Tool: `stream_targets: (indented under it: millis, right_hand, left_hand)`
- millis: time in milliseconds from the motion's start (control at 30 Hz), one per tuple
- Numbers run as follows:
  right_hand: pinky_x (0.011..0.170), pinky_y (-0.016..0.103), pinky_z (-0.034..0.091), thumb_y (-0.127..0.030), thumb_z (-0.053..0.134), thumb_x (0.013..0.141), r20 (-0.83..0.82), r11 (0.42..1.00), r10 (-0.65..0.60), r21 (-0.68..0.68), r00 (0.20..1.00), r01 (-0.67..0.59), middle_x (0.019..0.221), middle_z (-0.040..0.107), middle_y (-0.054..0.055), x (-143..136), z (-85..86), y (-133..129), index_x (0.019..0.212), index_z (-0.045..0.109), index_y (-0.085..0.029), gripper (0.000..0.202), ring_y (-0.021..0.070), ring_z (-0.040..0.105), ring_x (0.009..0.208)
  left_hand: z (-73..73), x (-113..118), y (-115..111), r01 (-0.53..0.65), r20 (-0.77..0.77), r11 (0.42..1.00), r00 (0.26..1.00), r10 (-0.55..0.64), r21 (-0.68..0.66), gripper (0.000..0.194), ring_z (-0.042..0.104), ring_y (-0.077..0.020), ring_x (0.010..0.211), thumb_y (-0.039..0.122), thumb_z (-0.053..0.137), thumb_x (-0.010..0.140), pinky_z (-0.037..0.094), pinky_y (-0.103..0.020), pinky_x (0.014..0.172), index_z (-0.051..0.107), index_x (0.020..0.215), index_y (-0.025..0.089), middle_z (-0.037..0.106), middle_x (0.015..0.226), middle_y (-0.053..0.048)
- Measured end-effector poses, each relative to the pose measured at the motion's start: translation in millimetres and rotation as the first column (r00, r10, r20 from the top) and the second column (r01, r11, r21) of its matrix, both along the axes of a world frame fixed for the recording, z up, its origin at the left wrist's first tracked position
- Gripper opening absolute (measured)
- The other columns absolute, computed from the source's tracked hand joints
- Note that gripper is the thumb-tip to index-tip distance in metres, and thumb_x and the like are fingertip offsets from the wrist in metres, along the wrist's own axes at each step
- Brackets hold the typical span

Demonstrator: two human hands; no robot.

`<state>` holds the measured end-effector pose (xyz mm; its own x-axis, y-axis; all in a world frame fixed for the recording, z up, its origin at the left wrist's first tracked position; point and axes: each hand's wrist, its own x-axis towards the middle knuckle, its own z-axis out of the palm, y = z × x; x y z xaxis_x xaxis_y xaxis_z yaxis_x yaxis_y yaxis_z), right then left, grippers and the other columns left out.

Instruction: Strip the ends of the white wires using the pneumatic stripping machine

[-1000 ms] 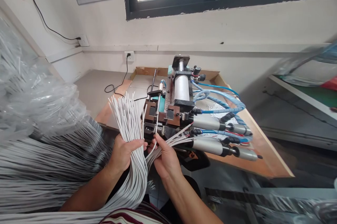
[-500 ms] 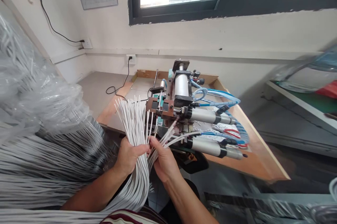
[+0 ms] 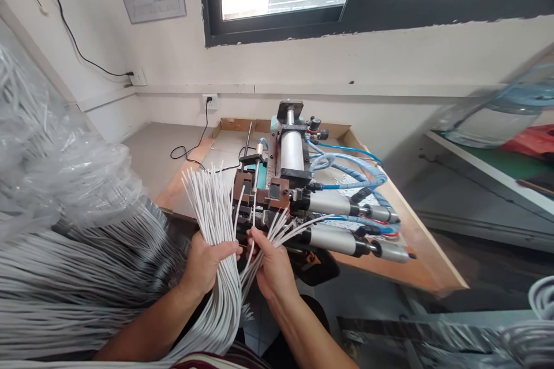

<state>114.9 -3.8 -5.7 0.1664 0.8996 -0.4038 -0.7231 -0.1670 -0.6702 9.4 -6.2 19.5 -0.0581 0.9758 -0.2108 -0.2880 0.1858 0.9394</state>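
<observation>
My left hand (image 3: 206, 259) is wrapped round a thick bundle of white cables (image 3: 212, 207), their ends fanning upward. My right hand (image 3: 274, 265) holds a smaller group of white cables (image 3: 288, 230), whose ends spread to the right. Between its thumb and fingers it also pinches one cable, pointing up at the machine's brown jaws (image 3: 277, 190). The machine (image 3: 292, 149) has an upright silver cylinder and two silver cylinders lying to the right. Whether that cable's tip is inside the jaws cannot be made out.
Many long grey-white cables (image 3: 64, 282) under clear plastic (image 3: 86, 167) fill the left side. Blue air hoses (image 3: 363, 167) lie behind the cylinders. A wooden-edged tray (image 3: 415, 224) surrounds the machine. A shelf (image 3: 489, 172) with a large bottle stands at the right.
The machine's brown jaw blocks have moved apart, and the right-hand cylinders' rods reach further right. My right hand now holds one cable upright at the jaws. The view has shifted slightly.
</observation>
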Motion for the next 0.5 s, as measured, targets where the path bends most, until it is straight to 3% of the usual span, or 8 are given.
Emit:
stream_targets:
  millis: [133,267,400,500]
  right_hand:
    - [0.045,0.023,0.036,-0.035,0.074,0.055,-0.059,0.991,0.131,-0.022,0.990,-0.132,0.046,0.053,-0.004,-0.5,1.2,1.3,0.061,0.065,-0.012,0.026,0.0084,0.046,0.040]
    - [0.046,0.021,0.033,-0.033,0.074,0.057,-0.013,0.963,0.259,0.082,0.966,-0.257,0.045,0.050,-0.004,-4.2,-2.0,-2.8,0.057,0.062,-0.013,0.023,0.0072,0.043,0.042]
    - [0.049,0.023,0.033,-0.034,0.074,0.057,0.131,0.986,0.089,0.131,0.987,-0.106,0.050,0.056,-0.002,-6.0,-1.4,-9.6,0.063,0.066,-0.015,0.021,0.0090,0.044,0.047]
    - [0.051,0.024,0.034,-0.036,0.072,0.059,0.167,0.989,0.035,0.137,0.985,-0.059,0.055,0.059,-0.001,-2.9,-0.4,-14.3,0.067,0.067,-0.016,0.022,0.0110,0.047,0.051]
  left_hand:
    - [-1.8,2.2,0.4,0.013,0.028,1.000,1.000,-0.014,0.013,0.015,0.058,-0.0150,0.048,0.006,0.066,0.053,0.049,-0.027,0.050,0.064,0.068,0.011,0.064,0.055,0.000]
    - [-6.6,1.5,-0.1,0.081,0.019,0.995,0.996,-0.082,0.051,0.013,0.057,-0.0150,0.048,0.007,0.062,0.057,0.047,-0.027,0.050,0.066,0.070,0.010,0.064,0.054,-0.001]
    - [-7.7,-2.1,0.4,0.044,-0.044,0.996,0.998,-0.041,0.083,0.012,0.060,-0.0173,0.057,0.008,0.065,0.056,0.048,-0.028,0.055,0.066,0.068,0.011,0.066,0.060,-0.002]
    - [-6.9,-4.6,1.0,0.017,-0.039,0.999,0.999,-0.015,0.039,0.009,0.062,-0.0185,0.058,0.010,0.067,0.055,0.050,-0.028,0.057,0.064,0.063,0.011,0.066,0.059,-0.002]
